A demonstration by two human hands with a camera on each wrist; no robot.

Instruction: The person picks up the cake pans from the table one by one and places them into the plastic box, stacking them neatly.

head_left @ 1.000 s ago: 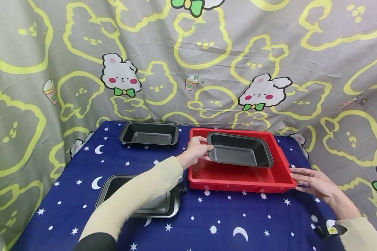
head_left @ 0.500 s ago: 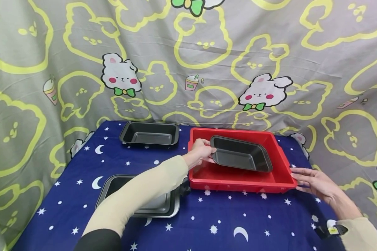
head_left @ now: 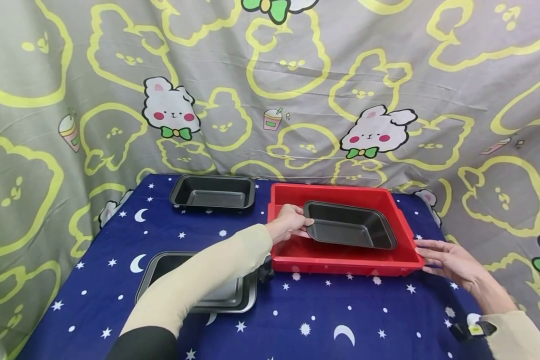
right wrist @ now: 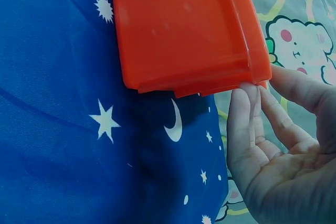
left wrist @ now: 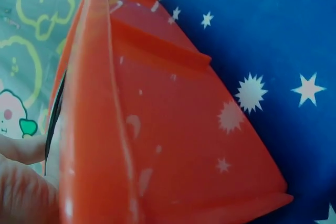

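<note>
L hand (head_left: 290, 221) is pinching the dark loaf pan (head_left: 351, 225) by its L end, thumb on top. Pan is hanging or resting inside the red tray (head_left: 342, 266); can't tell if its base is touching tray floor. Pan's R end is lying nr tray's R wall; red floor is showing along pan's front edge. R hand (head_left: 454, 262) is touching tray's R edge nr front corner, fingers fairly straight. Rear pan (head_left: 213, 192) is standing back-L of tray, w/ cloth (head_left: 315, 320) showing btwn. Wider pan (head_left: 227, 292) is lying front-L of tray, partly under L sleeve (head_left: 207, 270).
</note>
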